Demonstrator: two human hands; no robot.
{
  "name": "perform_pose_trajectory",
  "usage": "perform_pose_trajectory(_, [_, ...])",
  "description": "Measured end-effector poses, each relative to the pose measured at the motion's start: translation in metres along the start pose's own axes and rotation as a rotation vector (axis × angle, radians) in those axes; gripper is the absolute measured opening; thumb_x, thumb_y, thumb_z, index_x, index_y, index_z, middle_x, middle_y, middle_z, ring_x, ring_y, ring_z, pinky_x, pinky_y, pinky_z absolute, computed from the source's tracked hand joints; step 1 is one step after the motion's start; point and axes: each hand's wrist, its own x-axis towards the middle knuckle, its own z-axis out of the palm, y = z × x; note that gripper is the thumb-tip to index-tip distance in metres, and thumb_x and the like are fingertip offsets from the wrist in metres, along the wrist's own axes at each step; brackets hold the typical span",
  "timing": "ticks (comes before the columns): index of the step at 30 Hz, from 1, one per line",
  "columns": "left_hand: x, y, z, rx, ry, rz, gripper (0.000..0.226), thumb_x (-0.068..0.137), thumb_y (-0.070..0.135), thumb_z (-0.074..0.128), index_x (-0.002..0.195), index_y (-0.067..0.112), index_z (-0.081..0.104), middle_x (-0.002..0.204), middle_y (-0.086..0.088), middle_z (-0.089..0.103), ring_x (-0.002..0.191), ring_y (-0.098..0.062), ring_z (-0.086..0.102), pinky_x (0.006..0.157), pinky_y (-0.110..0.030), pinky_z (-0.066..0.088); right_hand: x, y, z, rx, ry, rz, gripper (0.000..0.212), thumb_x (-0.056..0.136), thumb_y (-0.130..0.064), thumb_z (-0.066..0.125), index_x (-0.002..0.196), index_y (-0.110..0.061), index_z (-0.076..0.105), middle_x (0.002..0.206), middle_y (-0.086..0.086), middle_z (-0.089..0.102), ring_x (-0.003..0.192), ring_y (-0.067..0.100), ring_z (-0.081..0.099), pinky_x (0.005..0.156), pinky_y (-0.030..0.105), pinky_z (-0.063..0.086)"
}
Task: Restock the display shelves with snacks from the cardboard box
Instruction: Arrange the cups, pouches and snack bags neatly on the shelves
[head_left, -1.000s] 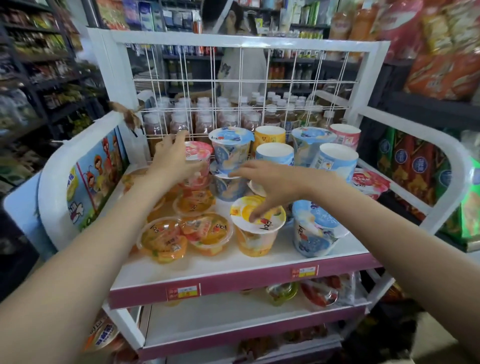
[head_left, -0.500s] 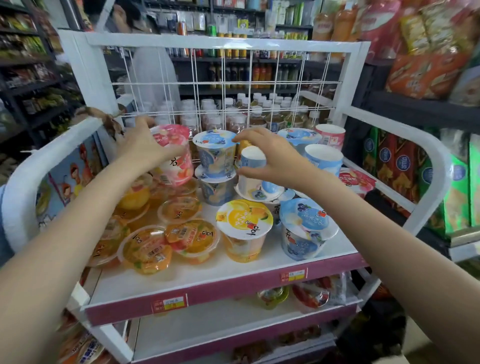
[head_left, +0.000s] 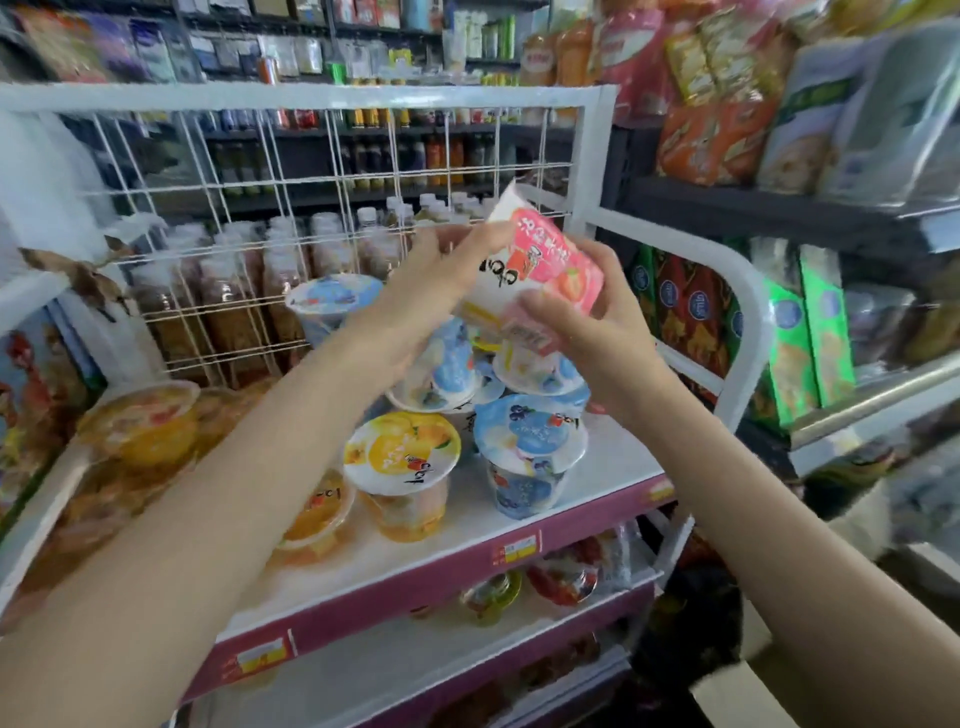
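Up above the top shelf, a pink strawberry cup is being held tilted on its side between both hands, its printed lid facing the camera. The left hand is gripping the cup's upper left edge with thumb and fingers, while the right hand is clasping its lower right side, fingers wrapping across the front. Directly beneath the hands, blue-and-white cups are standing stacked at the back of the shelf, partly hidden by the wrists. Nearer the camera, below the right hand, a blue cup is sitting upright, and just beside it, under the left forearm, a yellow-lidded cup is standing. Further left of the left arm, clear orange jelly cups are lying in a blurred cluster. Behind the hands a white wire grid is closing the back of the rack, with bottles showing through it. To the right of the right hand, green snack packets are filling a neighbouring shelf.
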Motion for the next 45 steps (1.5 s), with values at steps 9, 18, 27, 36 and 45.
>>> perform_pose_trajectory(9, [0.042,-0.013,0.042,0.728,-0.127,0.316,0.065,0.085,0.035,0.063,0.139,0.015,0.032,0.142,-0.004,0.04,0.123,-0.019,0.043,0.083,-0.021,0.034,0.025,-0.037,-0.106,-0.643,0.349,0.029,0.078,0.07,-0.032,0.079,0.131,-0.023,0.032,0.125,0.003,0.051,0.11,0.018,0.056,0.093,0.037,0.05])
perform_pose_trajectory(18, [0.044,-0.067,0.046,0.972,-0.158,0.403,0.057,0.085,0.029,0.063,0.134,0.017,0.038,0.143,-0.002,0.034,0.136,-0.02,0.018,0.108,-0.028,0.016,0.07,0.029,-0.114,-1.363,-0.043,0.225,0.063,0.082,-0.03,0.066,0.137,-0.016,0.038,0.135,0.016,0.035,0.12,0.036,0.038,0.096,0.04,0.037])
perform_pose_trajectory(27, [0.039,-0.085,0.052,1.008,-0.061,0.502,0.069,0.08,0.025,0.07,0.137,0.009,0.035,0.144,-0.01,0.03,0.14,-0.022,0.012,0.108,-0.024,0.006,0.053,0.062,-0.123,-1.474,-0.073,0.002,0.09,0.079,-0.012,0.068,0.147,-0.028,0.013,0.149,0.007,0.013,0.124,0.036,0.031,0.085,0.039,0.048])
perform_pose_trajectory(36, [0.04,-0.093,0.058,0.99,-0.016,0.503,0.07,0.077,0.013,0.071,0.136,0.009,0.035,0.145,-0.011,0.027,0.14,-0.023,0.011,0.108,-0.027,0.01,0.042,0.079,-0.136,-1.398,-0.034,-0.063,0.1,0.076,-0.004,0.071,0.149,-0.033,0.008,0.155,0.009,0.0,0.125,0.033,0.036,0.091,0.039,0.047])
perform_pose_trajectory(45, [0.023,-0.084,0.052,0.97,0.011,0.491,0.069,0.084,0.018,0.064,0.143,0.013,0.028,0.151,-0.007,0.023,0.138,-0.023,0.023,0.108,-0.029,0.02,0.031,0.064,-0.118,-1.378,0.045,-0.127,0.093,0.079,-0.01,0.071,0.149,-0.025,0.013,0.155,0.015,-0.002,0.132,0.036,0.026,0.099,0.041,0.042])
